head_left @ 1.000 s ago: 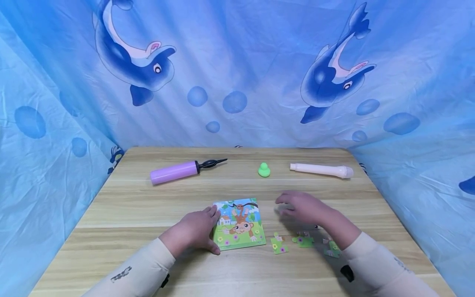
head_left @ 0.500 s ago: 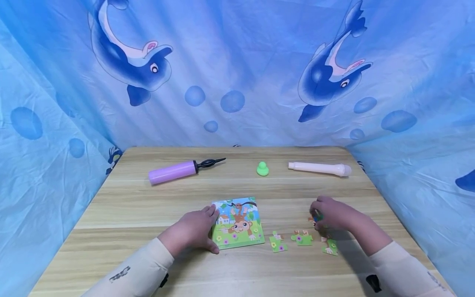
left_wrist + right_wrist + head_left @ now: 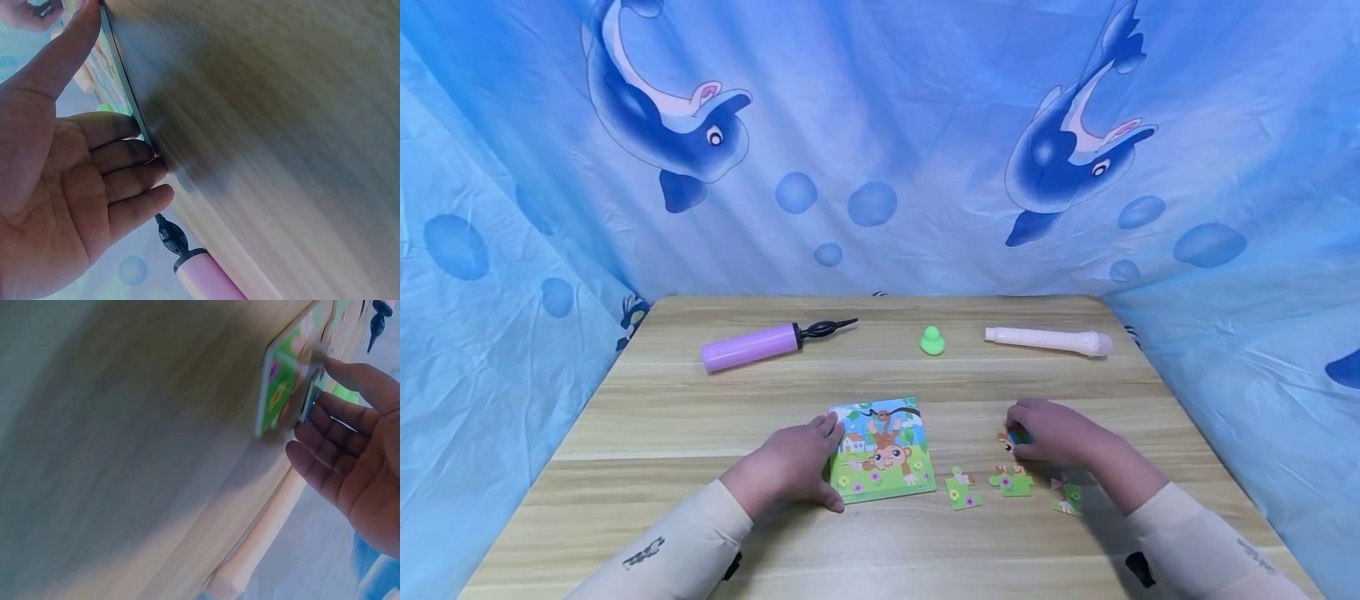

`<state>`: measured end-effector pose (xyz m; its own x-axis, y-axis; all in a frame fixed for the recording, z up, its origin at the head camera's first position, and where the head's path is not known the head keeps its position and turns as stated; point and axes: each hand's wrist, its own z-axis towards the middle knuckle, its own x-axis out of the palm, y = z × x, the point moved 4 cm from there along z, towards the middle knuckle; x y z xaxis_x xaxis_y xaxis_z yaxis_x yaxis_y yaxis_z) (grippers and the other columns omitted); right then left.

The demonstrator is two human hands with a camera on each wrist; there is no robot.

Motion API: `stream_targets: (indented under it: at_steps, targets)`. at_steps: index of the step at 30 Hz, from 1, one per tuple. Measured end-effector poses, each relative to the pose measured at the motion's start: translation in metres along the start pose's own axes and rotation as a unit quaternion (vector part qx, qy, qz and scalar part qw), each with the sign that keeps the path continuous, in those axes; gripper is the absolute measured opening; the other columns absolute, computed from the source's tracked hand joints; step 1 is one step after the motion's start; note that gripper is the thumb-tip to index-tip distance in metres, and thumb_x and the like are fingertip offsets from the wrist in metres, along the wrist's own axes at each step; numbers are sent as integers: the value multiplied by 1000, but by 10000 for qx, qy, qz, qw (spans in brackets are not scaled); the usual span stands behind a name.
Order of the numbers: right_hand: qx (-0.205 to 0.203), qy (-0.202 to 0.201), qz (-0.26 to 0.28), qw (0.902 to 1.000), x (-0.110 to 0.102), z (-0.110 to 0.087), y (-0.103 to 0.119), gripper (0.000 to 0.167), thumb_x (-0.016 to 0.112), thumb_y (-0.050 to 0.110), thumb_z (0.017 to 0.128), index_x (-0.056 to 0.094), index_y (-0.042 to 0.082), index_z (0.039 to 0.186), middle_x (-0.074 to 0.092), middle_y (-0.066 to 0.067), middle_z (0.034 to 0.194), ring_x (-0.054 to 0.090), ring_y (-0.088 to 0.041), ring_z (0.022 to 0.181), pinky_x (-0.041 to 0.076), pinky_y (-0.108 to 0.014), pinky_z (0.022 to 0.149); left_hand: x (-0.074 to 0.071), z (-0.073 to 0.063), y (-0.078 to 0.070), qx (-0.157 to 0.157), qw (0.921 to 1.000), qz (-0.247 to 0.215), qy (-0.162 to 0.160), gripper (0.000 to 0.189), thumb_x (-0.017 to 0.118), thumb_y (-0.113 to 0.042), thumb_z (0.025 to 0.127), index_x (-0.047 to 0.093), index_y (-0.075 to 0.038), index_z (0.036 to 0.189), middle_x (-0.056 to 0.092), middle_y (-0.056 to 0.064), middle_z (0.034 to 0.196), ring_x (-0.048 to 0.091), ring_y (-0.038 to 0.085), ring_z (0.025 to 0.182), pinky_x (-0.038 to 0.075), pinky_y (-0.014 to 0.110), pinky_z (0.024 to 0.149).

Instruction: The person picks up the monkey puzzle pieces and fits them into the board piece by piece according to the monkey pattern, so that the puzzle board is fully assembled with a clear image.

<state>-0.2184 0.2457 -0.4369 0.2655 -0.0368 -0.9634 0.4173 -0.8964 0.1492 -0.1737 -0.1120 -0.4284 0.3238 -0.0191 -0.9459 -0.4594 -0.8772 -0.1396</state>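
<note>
A square picture puzzle board (image 3: 883, 462) showing a monkey lies in the middle of the table. My left hand (image 3: 793, 462) rests against its left side, thumb at the near corner and fairly straight fingers (image 3: 128, 184) along the edge. To the right, my right hand (image 3: 1054, 429) pinches a jigsaw piece (image 3: 1004, 442) between thumb and fingers, close over the table; the hand covers much of it. Three loose pieces lie nearby: a green one (image 3: 962, 490) beside the board, another (image 3: 1012, 482) just below the held piece, and a third (image 3: 1067, 496) farther right.
Along the back of the wooden table (image 3: 880, 546) lie a purple hand pump (image 3: 751, 348) with a black nozzle, a small green duck-like toy (image 3: 932, 341) and a pale pink microphone-shaped stick (image 3: 1048, 341). A blue dolphin-print curtain (image 3: 925, 108) closes off the back and sides.
My right hand first moved right and took hold of the jigsaw piece, then shifted slightly left with it. The left hand and the puzzle board have stayed in place.
</note>
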Motion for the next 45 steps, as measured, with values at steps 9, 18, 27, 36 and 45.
stream_targets:
  at_steps: [9,18,27,36,45]
  targets:
    - [-553,-349,-294,9974,-4,23,38,27,74,33,81,65,18,101,55,7,93,50,-9,79,49,-31,71,1,1,0,-7,10000,-14,6,115,79,-67,65,38,-1,150,32,18,158,33,35,144,39,48,111]
    - [-1531,-488,-506,9857,-14,47,102,26,70,35,84,66,18,104,59,7,99,55,-8,88,54,-30,81,1,1,2,-21,10000,15,8,115,79,-67,64,38,-2,150,31,18,158,33,35,145,39,48,112]
    - [-2141,-446,-1034,9703,-5,65,145,26,69,38,89,65,18,105,56,7,96,51,-8,84,51,-28,76,1,1,2,-23,10000,-50,39,115,79,-67,65,38,-2,150,32,18,158,33,35,145,39,48,111]
    - [-2212,-594,-1506,9617,-1,65,159,16,71,35,90,70,20,98,56,7,91,51,-10,80,49,-26,70,1,1,2,14,10000,33,23,114,78,-68,65,38,-2,149,32,18,158,34,35,144,39,47,111]
    - [-1851,-434,-1578,9690,0,66,167,15,73,27,88,75,22,102,61,5,95,54,-9,83,53,-24,74,0,0,1,22,10000,-15,11,114,79,-67,65,38,-2,149,32,19,157,34,36,144,39,48,111]
